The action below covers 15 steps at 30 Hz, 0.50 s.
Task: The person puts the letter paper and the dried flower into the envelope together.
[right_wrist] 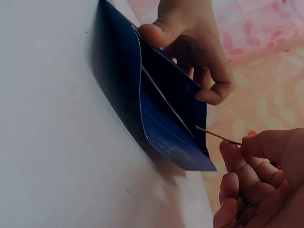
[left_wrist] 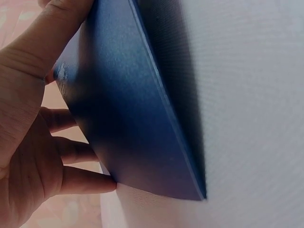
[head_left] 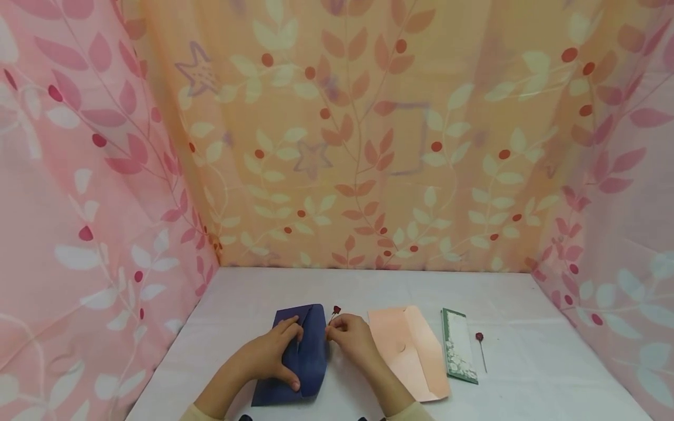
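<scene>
My left hand (head_left: 270, 352) holds a dark blue envelope (head_left: 314, 359), thumb on one side and fingers on the other in the left wrist view. The envelope stands partly raised off the white cloth. Seen from the right wrist, its flap and body stand apart, leaving a gap along the mouth. With thumb and fingertips my right hand (head_left: 354, 339) pinches a small dried red rose (head_left: 337, 309) by its thin stem (right_wrist: 216, 135). The stem's tip points at the envelope's mouth in the right wrist view. Whether it touches the paper I cannot tell.
A peach envelope (head_left: 392, 330) lies right of my right hand. Further right are a green-bordered floral card or packet (head_left: 460, 345) and a second red rose (head_left: 480, 337) on a thin stem. Patterned cloth (head_left: 358, 146) hangs around the white tabletop (head_left: 532, 316).
</scene>
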Motion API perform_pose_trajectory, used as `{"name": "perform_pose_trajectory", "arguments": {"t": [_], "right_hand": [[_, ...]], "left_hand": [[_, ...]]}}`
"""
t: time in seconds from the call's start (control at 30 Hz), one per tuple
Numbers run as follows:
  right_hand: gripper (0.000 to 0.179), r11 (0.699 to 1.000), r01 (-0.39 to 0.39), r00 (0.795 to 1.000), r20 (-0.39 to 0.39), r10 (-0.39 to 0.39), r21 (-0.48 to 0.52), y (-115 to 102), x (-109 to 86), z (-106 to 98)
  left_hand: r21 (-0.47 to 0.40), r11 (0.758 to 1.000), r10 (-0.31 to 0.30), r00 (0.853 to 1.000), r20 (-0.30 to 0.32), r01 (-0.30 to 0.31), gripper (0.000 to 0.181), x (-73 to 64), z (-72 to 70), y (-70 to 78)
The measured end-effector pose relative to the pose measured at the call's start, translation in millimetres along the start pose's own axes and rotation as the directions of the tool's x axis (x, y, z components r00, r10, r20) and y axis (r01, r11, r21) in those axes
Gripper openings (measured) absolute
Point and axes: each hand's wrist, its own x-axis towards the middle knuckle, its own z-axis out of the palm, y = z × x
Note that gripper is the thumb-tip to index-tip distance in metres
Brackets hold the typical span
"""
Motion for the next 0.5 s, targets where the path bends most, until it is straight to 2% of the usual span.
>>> {"name": "perform_pose_trajectory", "arguments": {"t": [0.13, 0.3, 0.5], "right_hand": [[0.008, 0.999, -0.016, 1.0, 0.017, 0.015, 0.042, 1.3, 2.5, 10.1], [0.012, 0.988, -0.038, 0.998, 0.045, 0.032, 0.149, 2.8, 3.9, 21.6], [0.013, 0.961, -0.119, 0.992, 0.07, 0.105, 0.25, 1.3, 3.4, 33.3]], "left_hand": [[0.008, 1.0, -0.004, 1.0, 0.008, 0.004, 0.089, 1.2, 0.7, -0.2], [0.006, 1.0, -0.012, 1.0, 0.017, 0.012, 0.087, 1.3, -0.2, 1.7], [-0.003, 1.0, -0.016, 1.0, 0.021, 0.016, 0.085, -0.2, -3.0, 4.9]]}}
